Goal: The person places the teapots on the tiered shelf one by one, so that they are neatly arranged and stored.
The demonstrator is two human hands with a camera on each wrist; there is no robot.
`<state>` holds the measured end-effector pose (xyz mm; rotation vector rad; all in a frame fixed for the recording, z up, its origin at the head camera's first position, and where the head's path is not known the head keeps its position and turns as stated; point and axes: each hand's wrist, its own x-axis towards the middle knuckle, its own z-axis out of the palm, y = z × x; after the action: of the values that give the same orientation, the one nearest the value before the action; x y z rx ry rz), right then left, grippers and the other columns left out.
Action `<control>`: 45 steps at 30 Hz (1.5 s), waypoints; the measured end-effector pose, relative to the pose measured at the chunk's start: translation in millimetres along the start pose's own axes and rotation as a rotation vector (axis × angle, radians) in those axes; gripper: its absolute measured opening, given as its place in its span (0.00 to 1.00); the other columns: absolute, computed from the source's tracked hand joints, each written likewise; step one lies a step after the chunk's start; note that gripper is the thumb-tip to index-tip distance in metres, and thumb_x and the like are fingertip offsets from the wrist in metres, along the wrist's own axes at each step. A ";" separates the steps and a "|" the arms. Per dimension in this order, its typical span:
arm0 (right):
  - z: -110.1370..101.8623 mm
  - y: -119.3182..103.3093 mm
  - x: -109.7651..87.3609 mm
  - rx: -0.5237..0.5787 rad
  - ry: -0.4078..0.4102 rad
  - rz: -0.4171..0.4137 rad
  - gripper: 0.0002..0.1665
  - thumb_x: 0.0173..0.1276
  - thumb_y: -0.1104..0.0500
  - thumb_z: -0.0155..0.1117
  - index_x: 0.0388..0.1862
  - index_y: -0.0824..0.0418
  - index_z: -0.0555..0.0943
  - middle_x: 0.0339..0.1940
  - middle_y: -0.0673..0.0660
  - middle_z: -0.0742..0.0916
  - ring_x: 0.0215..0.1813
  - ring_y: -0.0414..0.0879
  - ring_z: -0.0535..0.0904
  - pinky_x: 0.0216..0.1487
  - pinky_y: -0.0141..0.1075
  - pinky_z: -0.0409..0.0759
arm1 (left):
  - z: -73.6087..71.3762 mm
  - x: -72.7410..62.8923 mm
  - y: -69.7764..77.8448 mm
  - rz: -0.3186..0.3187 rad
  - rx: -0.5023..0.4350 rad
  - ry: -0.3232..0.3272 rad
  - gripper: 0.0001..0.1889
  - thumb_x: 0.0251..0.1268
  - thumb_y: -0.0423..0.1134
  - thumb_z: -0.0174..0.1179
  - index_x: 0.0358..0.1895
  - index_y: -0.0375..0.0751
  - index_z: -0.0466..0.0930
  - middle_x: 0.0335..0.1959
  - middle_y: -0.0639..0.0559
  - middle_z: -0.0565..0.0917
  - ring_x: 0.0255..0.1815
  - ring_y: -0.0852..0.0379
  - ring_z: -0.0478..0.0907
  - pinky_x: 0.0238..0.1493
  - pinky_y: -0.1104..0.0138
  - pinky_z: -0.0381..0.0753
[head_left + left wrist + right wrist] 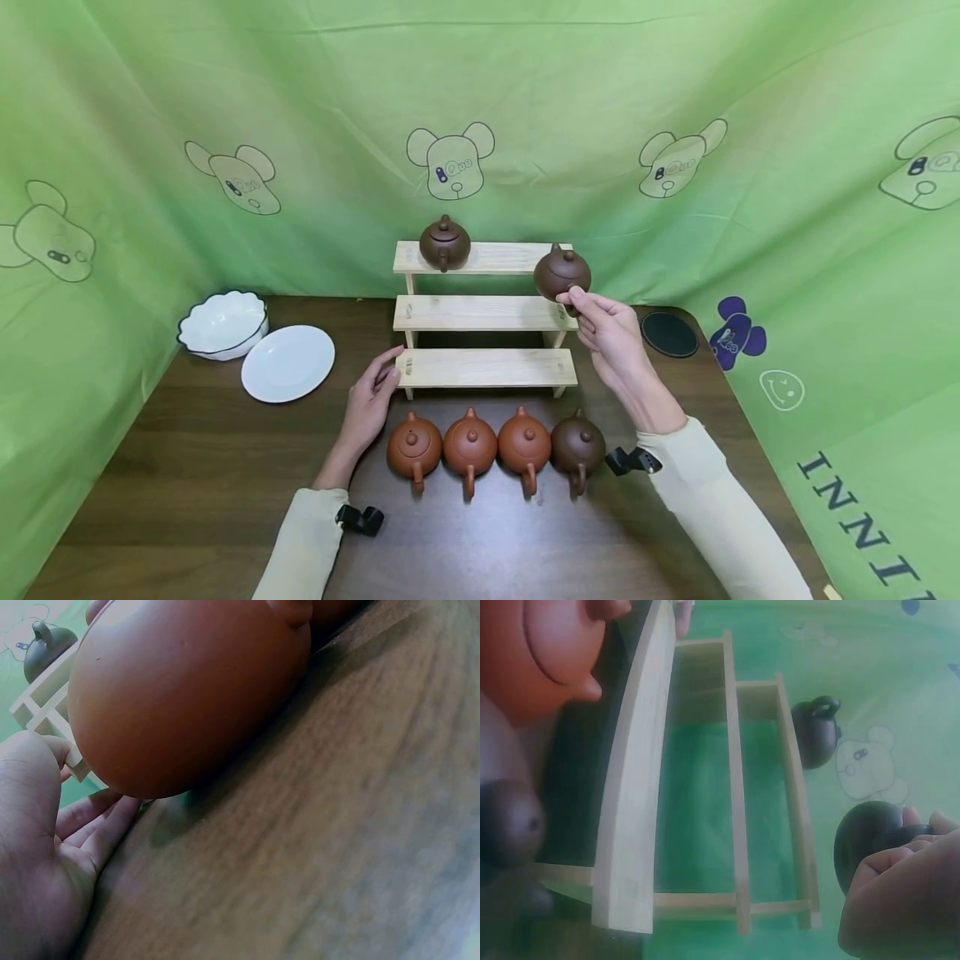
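Observation:
My right hand (611, 329) grips a dark brown teapot (562, 273) by its handle, raised at the right end of the wooden three-step stand (486, 368); in the right wrist view fingers wrap the handle of this teapot (866, 836). With fairly straight fingers, my left hand (371, 400) touches the left end of the stand's lowest step. Another dark brown teapot (445, 243) sits on the top step at left. A row before the stand holds three reddish-brown teapots, the left one (414, 448), the middle one (470, 446) and the right one (524, 443), plus a dark teapot (578, 443).
A white scalloped bowl (223, 325) and a white plate (288, 364) stand to the left on the dark wooden table (187, 483). A black round coaster-like disc (670, 334) lies at the right. Green patterned cloth (555, 100) hangs behind and at both sides.

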<state>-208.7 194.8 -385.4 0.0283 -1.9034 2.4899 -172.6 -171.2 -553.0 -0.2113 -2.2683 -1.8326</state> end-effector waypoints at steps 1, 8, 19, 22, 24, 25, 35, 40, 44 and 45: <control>1.6 0.8 3.0 -0.011 0.008 -0.003 0.20 0.87 0.57 0.65 0.34 0.48 0.96 0.12 0.42 0.66 0.19 0.40 0.48 0.25 0.33 0.42 | -0.3 -0.2 1.4 -0.007 0.006 -0.001 0.22 0.91 0.44 0.57 0.79 0.44 0.79 0.76 0.37 0.81 0.73 0.48 0.82 0.66 0.76 0.80; 12.5 7.3 21.3 -0.040 0.035 -0.021 0.18 0.86 0.54 0.67 0.35 0.48 0.96 0.11 0.42 0.66 0.16 0.34 0.54 0.23 0.29 0.45 | -1.6 -0.1 -3.4 0.013 -0.001 -0.006 0.22 0.91 0.44 0.57 0.79 0.44 0.79 0.75 0.37 0.82 0.72 0.51 0.83 0.65 0.75 0.81; 26.2 12.7 40.9 -0.004 0.062 -0.036 0.16 0.86 0.54 0.68 0.35 0.49 0.96 0.10 0.42 0.66 0.14 0.33 0.54 0.18 0.25 0.51 | -1.3 0.5 -11.1 0.053 -0.018 0.001 0.22 0.90 0.45 0.58 0.78 0.48 0.81 0.72 0.39 0.84 0.70 0.56 0.84 0.64 0.73 0.83; 30.2 13.5 43.1 -0.014 0.070 -0.045 0.15 0.85 0.54 0.69 0.35 0.49 0.96 0.10 0.42 0.67 0.14 0.33 0.54 0.18 0.25 0.51 | -0.8 -0.4 -3.5 0.006 -0.004 -0.006 0.22 0.91 0.42 0.57 0.79 0.46 0.79 0.74 0.38 0.83 0.72 0.52 0.83 0.68 0.68 0.82; 32.9 14.5 44.9 -0.025 0.069 -0.053 0.15 0.85 0.54 0.69 0.35 0.49 0.96 0.11 0.42 0.67 0.15 0.33 0.54 0.18 0.25 0.51 | -1.4 1.1 -10.4 -0.013 0.008 -0.008 0.21 0.91 0.46 0.57 0.78 0.52 0.80 0.73 0.42 0.84 0.72 0.54 0.83 0.68 0.69 0.82; 34.1 15.0 46.0 -0.028 0.069 -0.056 0.15 0.85 0.54 0.69 0.35 0.49 0.96 0.11 0.42 0.67 0.15 0.33 0.53 0.18 0.25 0.51 | -1.7 1.0 -7.7 -0.032 0.005 -0.013 0.21 0.91 0.44 0.57 0.79 0.51 0.80 0.74 0.42 0.83 0.73 0.53 0.82 0.70 0.68 0.81; 43.7 14.3 55.6 -0.039 0.061 -0.043 0.15 0.85 0.53 0.69 0.36 0.51 0.95 0.12 0.42 0.68 0.14 0.32 0.52 0.18 0.25 0.51 | -1.8 1.1 -9.3 0.037 0.003 -0.009 0.23 0.90 0.48 0.57 0.79 0.47 0.80 0.75 0.41 0.82 0.71 0.51 0.83 0.66 0.71 0.83; 46.2 13.5 59.4 -0.043 0.057 -0.025 0.14 0.85 0.52 0.69 0.37 0.50 0.95 0.14 0.42 0.69 0.13 0.32 0.53 0.18 0.24 0.51 | -1.4 2.9 -11.6 0.017 0.023 -0.002 0.22 0.91 0.47 0.57 0.78 0.48 0.80 0.74 0.42 0.83 0.71 0.56 0.83 0.65 0.74 0.82; 46.9 13.5 61.0 -0.045 0.064 -0.015 0.15 0.86 0.52 0.68 0.37 0.50 0.94 0.14 0.42 0.70 0.13 0.32 0.54 0.18 0.24 0.52 | -0.6 0.9 -2.5 0.003 0.029 -0.009 0.22 0.91 0.45 0.56 0.79 0.45 0.78 0.75 0.39 0.82 0.72 0.49 0.83 0.65 0.76 0.80; 47.0 13.7 61.3 -0.044 0.063 -0.015 0.15 0.86 0.52 0.68 0.37 0.50 0.94 0.14 0.42 0.70 0.14 0.32 0.54 0.18 0.24 0.52 | -0.4 0.4 -0.1 0.003 0.028 -0.011 0.22 0.91 0.44 0.56 0.79 0.44 0.78 0.75 0.38 0.81 0.73 0.48 0.82 0.65 0.76 0.80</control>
<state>-269.8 145.5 -385.2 -0.0353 -1.9252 2.4086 -173.0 -171.6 -553.0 -0.2205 -2.2991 -1.8012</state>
